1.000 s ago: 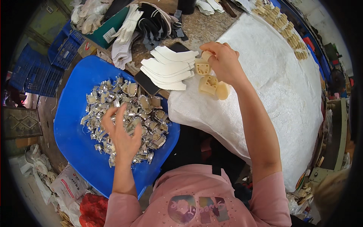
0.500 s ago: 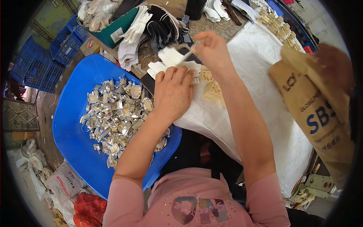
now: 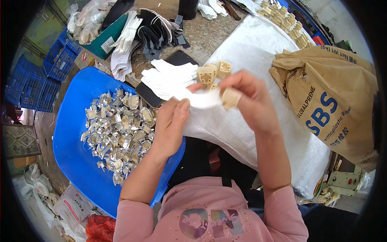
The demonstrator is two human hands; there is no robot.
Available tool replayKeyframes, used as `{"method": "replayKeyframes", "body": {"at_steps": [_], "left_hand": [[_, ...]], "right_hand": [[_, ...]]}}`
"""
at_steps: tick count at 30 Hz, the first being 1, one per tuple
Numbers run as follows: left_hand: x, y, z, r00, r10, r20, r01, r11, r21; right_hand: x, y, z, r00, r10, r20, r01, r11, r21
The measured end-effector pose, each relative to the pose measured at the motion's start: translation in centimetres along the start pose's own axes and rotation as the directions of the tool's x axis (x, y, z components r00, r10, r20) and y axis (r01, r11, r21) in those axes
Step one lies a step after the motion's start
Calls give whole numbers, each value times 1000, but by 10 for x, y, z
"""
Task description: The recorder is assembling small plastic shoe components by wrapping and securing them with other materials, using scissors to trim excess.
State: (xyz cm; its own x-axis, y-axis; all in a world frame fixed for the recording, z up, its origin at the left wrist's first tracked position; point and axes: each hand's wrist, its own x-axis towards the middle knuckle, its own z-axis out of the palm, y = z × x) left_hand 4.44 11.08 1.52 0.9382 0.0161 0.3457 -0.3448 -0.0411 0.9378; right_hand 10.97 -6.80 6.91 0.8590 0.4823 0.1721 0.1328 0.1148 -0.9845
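Observation:
My left hand (image 3: 172,123) pinches one end of a curved white cut piece (image 3: 203,100) between thumb and fingers. The strip stretches across to my right hand (image 3: 254,103), which grips a beige plastic shoe heel (image 3: 231,98) and is blurred by motion. Whether the strip touches the heel all along that end cannot be made out. Beyond my hands, a fanned stack of white cut pieces (image 3: 165,78) lies next to several beige heels (image 3: 207,75) with holes in their tops. A blue basin (image 3: 66,133) on the left holds many silver-covered heels (image 3: 121,129).
White woven sacking (image 3: 258,60) spreads under the work. A brown paper sack (image 3: 330,101) stands at the right. Two dark phones (image 3: 181,58) lie by the white pieces. Farther back are a green box (image 3: 100,42), black bundled pieces (image 3: 155,34) and rows of beige heels (image 3: 286,22). Blue crates (image 3: 32,86) stand left.
My left hand has come off the white stack toward me, now with a white piece. My right hand has moved lower, nearer me, with the heel. The hand at the brown sack has gone.

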Motion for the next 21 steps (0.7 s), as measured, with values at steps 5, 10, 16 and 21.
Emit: {"method": "replayKeyframes", "body": {"at_steps": [5,10,16,21], "left_hand": [[-14,6,21,878,-479,14,395,708,-585],[-28,-7,21,855,-518,34,422,656,-625],[-32,3,31,819,-573,13,380,526,-761],[-45,-4,26,865,-498,56,396,611,-685]], "right_hand": [[-15,31,-29,962,4,-273,-119,905,-407],[-32,50,-25,988,-74,-137,-84,490,-868],[-67,67,-28,937,-255,-240,-42,600,-799],[-88,45,-9,897,-115,-428,-66,920,-386]]}}
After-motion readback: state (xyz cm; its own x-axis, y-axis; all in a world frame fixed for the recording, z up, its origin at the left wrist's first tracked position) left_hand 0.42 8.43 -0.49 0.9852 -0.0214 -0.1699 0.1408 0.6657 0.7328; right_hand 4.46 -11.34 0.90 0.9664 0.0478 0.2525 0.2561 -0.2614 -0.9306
